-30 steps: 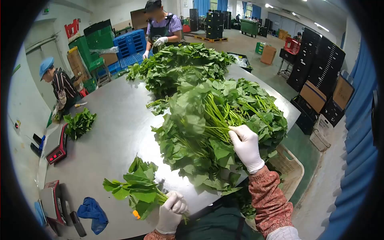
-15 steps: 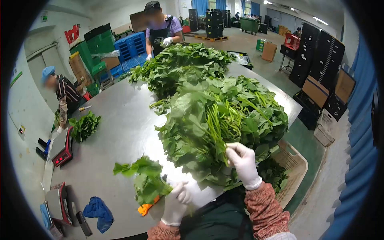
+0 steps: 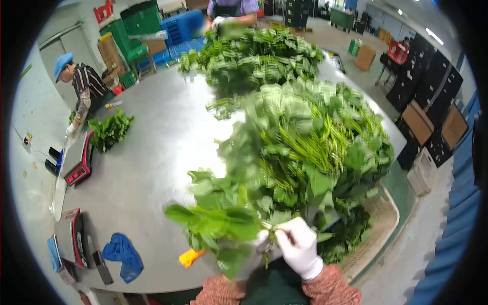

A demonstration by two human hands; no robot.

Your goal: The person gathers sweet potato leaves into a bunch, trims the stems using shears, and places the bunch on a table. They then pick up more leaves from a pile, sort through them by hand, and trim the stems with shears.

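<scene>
My right hand (image 3: 300,246), in a white glove, pinches the stems of leafy greens in front of my body. My left hand (image 3: 262,239) is mostly hidden behind leaves beside it; only a bit of white glove shows at the stem end of a bunch of leafy greens (image 3: 218,223). The bunch points left over the metal table, slightly blurred. Just beyond the hands lies a big heap of leafy greens (image 3: 325,137), its stems showing in the middle. An orange object (image 3: 189,257) is on the table below the bunch.
Red-edged scales (image 3: 81,160) and a second scale (image 3: 73,236) stand along the metal table's (image 3: 147,168) left side, near a blue cloth (image 3: 123,258). A cream crate (image 3: 389,213) is at right. One person (image 3: 84,96) works at left, another (image 3: 234,10) behind a farther heap (image 3: 259,56).
My right hand has come down from the heap with stems and now meets my left hand at the bunch. Leaves now cover most of my left hand. The camera view has tilted down.
</scene>
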